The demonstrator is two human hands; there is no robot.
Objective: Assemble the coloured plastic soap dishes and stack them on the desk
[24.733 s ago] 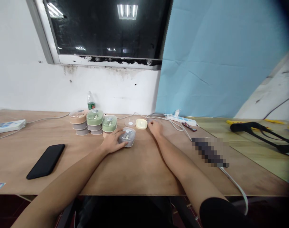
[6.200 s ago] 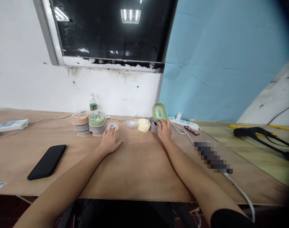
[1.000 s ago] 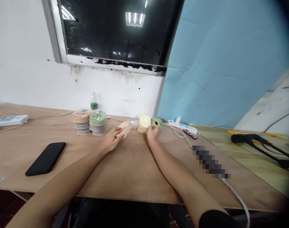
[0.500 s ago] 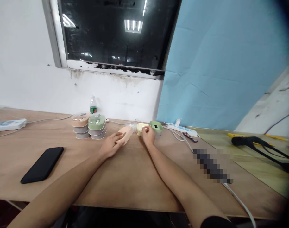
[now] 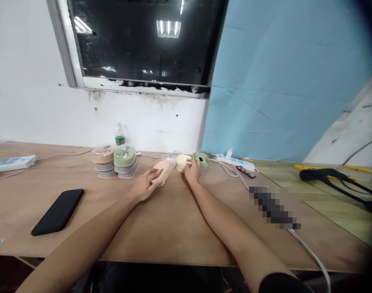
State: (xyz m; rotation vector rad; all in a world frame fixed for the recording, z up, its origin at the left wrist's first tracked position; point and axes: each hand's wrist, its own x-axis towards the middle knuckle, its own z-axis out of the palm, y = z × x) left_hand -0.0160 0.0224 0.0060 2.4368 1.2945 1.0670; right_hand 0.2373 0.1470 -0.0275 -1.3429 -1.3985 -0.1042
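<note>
My left hand (image 5: 147, 185) grips a peach-coloured oval box part (image 5: 163, 171), tilted, its thumb on the near side. The fingers of my right hand (image 5: 192, 171) are curled together at the right edge of a small stack of pale yellow boxes (image 5: 182, 158). What lies between those fingertips is hidden. Just behind my right hand stands a green box (image 5: 203, 158) with a dark spot inside. Clear plastic (image 5: 170, 159) lies between the peach part and the yellow stack.
Two stacks of lidded boxes, one peach-topped (image 5: 102, 156) and one green-topped (image 5: 125, 158), stand at back left near a bottle (image 5: 119, 136). A black phone (image 5: 58, 211) lies at left. Power strips (image 5: 239, 163), cables and a blurred-out dark object (image 5: 273, 207) lie at right.
My right hand has shifted slightly right, uncovering more of the yellow stack. My left hand keeps its grip on the peach part. The camera view has shifted slightly.
</note>
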